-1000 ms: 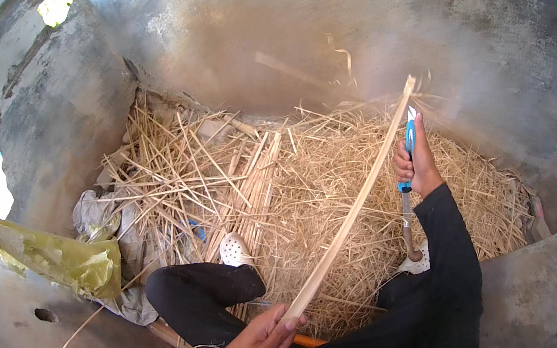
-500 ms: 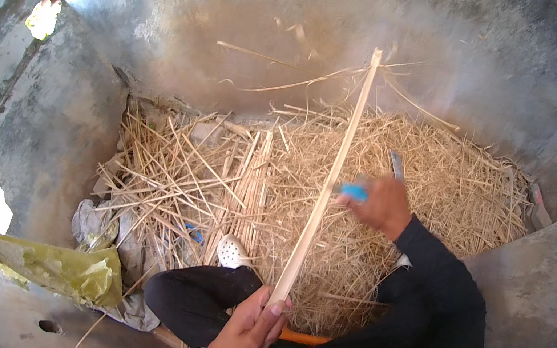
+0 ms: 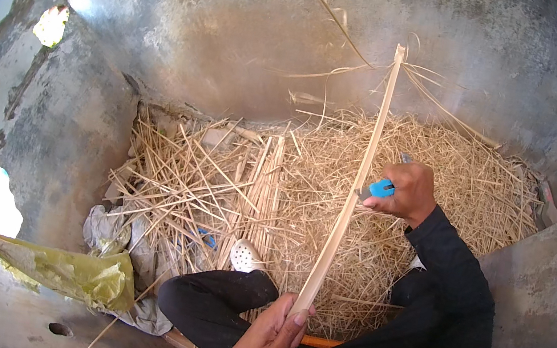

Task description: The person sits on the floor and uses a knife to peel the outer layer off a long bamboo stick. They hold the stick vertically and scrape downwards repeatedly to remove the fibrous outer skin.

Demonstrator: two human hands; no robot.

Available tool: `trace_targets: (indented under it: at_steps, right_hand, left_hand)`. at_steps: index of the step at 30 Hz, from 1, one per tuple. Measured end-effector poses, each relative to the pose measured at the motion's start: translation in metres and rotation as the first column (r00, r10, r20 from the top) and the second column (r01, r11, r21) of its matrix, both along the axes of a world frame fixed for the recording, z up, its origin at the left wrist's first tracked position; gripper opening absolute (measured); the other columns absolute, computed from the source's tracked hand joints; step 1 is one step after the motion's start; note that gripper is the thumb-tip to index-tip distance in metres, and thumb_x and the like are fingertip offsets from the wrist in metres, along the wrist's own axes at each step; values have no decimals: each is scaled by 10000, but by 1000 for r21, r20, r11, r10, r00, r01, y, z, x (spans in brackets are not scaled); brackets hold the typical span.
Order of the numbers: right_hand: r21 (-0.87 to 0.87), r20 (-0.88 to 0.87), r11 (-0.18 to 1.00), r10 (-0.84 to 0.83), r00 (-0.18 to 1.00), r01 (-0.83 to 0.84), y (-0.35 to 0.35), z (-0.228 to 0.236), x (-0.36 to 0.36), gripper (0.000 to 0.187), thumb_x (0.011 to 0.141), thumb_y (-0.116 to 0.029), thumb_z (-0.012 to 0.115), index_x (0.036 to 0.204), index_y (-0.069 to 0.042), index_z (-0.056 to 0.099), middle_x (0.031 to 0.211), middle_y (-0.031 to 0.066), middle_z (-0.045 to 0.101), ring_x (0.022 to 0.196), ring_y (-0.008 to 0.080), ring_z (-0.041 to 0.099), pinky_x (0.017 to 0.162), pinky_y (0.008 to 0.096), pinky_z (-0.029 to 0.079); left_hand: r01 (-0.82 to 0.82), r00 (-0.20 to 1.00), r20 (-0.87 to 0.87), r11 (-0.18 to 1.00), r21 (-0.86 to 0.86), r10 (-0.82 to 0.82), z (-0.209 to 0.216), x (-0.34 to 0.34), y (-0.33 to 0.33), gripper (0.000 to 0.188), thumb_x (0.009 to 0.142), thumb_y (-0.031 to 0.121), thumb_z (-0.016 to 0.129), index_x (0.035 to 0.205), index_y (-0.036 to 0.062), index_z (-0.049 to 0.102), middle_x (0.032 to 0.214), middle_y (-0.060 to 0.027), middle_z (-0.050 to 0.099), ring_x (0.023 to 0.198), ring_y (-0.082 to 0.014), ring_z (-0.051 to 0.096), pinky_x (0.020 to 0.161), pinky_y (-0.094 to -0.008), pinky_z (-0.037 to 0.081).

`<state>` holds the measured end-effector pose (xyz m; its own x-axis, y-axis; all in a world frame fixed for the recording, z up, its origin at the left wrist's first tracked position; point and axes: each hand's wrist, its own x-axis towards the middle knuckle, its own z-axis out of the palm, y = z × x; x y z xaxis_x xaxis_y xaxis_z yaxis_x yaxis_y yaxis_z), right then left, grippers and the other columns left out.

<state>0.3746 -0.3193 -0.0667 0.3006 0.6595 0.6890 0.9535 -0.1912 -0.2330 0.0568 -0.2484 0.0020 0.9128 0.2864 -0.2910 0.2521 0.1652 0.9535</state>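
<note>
My left hand (image 3: 268, 336) is closed round the lower part of a long, pale split bamboo strip (image 3: 350, 208). The strip slants up and away from me, and thin curled shavings hang from its far end. In my right hand (image 3: 405, 190) is a knife (image 3: 382, 188) with a blue body. A short grey blade points left and lies at the strip's right edge, about mid-length. Another greyish end shows beyond my fist; the rest is hidden by my fingers.
A deep heap of shavings (image 3: 469, 176) covers the floor ahead and right. Loose thin sticks (image 3: 182, 180) lie at the left, beside a white perforated clog (image 3: 246, 256). A yellowish plastic sheet (image 3: 67, 273) lies at the lower left. Concrete walls (image 3: 207, 29) close in around me.
The whole view has shifted slightly. My right hand, smeared by motion before, now shows sharply with the blade against the strip. Shavings at the far end have swung upward. The left grip is unchanged.
</note>
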Motion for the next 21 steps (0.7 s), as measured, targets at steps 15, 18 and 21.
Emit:
trace_targets:
  at_steps: [15,18,21]
  right_hand:
    - [-37,-333,906,-410,849,422,-18,7,84,846,751,-867,325,591,-77,580,428,59,406,404,244,479,399,392,358]
    - [-39,-157,903,-428,890,428,-19,-14,95,878,735,-887,321,601,-58,578,446,42,452,426,207,520,405,378,408]
    - [-256,-287,800,-598,748,542,-20,-15,134,902,739,-891,291,583,-46,565,440,57,421,442,232,513,438,400,413]
  left_hand:
    - [-69,997,35,991,-113,74,-11,-20,-26,207,981,297,501,1044,100,505,673,74,370,570,-22,318,485,-180,246]
    - [-34,999,4,979,-199,35,-9,-26,-19,204,969,275,523,1057,92,513,698,73,386,569,-23,326,488,-185,256]
    - [-105,994,-57,973,-203,96,-20,-31,-26,217,969,287,523,1058,89,518,692,78,385,566,-20,323,482,-184,248]
